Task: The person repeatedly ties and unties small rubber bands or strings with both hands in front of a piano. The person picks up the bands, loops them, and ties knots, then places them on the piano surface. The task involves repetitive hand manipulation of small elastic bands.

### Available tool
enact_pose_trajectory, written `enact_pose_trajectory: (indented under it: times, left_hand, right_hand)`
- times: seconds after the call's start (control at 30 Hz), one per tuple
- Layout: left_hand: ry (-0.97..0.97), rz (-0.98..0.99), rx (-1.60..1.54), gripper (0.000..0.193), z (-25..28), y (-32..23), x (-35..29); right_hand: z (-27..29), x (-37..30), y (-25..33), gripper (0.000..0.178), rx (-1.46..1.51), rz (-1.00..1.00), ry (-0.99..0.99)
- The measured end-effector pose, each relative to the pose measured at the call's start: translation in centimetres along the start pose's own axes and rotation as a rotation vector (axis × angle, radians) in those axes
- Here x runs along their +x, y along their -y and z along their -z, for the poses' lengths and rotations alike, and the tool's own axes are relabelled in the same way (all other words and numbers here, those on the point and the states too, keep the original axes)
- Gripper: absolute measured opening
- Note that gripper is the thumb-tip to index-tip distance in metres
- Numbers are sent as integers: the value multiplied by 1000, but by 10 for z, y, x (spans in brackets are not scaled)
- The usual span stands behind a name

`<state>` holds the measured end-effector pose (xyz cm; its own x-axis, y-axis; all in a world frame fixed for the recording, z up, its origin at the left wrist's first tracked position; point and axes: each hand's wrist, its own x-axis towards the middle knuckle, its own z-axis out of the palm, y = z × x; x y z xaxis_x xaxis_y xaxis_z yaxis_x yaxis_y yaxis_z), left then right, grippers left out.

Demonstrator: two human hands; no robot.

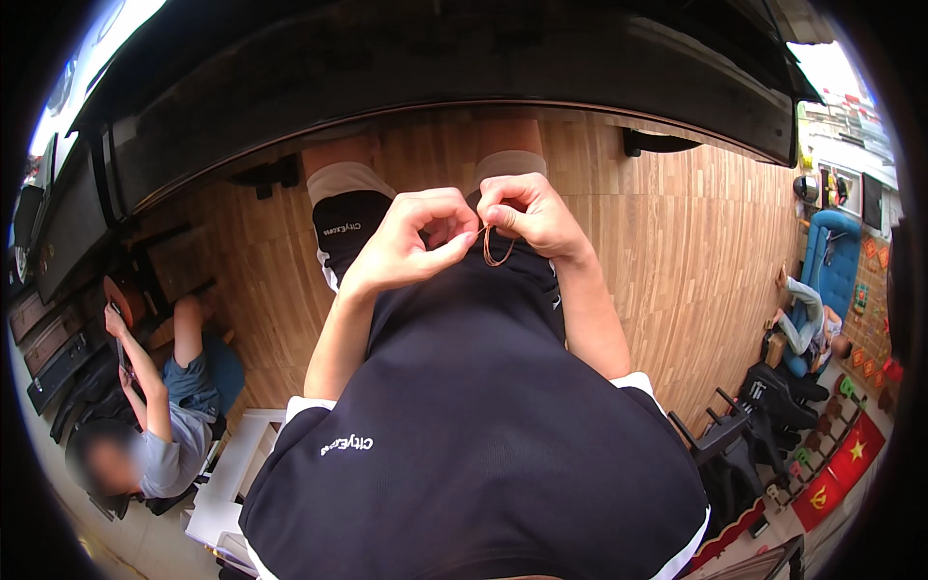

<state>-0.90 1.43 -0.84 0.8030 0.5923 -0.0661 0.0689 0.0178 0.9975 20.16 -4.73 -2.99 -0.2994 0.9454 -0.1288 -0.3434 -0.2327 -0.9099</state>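
Note:
Above my lap, both hands are closed on a thin copper-coloured string (489,259). The thumb and index finger of my left hand (420,239) pinch one part of it. My right hand (534,218), just beside it, grips the string between thumb and curled fingers. A small loop hangs below the right fingers. The fingertips of the two hands almost meet, and I cannot make out exactly how the string runs between them. My dark shorts (435,290) lie under the hands.
A long black piece of furniture (435,77) spans the area ahead, over my knees. Wooden flooring (677,232) lies below. At left a seated person (179,425) holds a round-bodied stringed instrument (126,299). Another person (817,324) is on a blue sofa (833,253) at right.

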Motion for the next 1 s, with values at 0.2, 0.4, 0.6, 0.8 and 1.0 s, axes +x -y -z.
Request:
enact_pose_trajectory:
  times: [0.2, 0.4, 0.6, 0.8, 1.0]
  left_hand:
    - [-127, -178, 66, 10, -9, 7, 3]
    - [-223, -230, 150, 18, -10, 13, 3]
    - [-260, -228, 187, 17, -12, 19, 1]
    - [-318, -180, 16, 9, -14, 24, 2]
    - [-227, -40, 19, 10, -5, 25, -2]
  right_hand:
    - [-12, 2, -10, 21, 214, 69, -83]
    - [-23, 3, -15, 20, 262, 122, -107]
    - [-26, 6, -17, 19, 277, 140, -125]
    - [-19, 8, -17, 18, 111, 121, -293]
    - [-13, 5, -17, 12, -274, 34, -384]
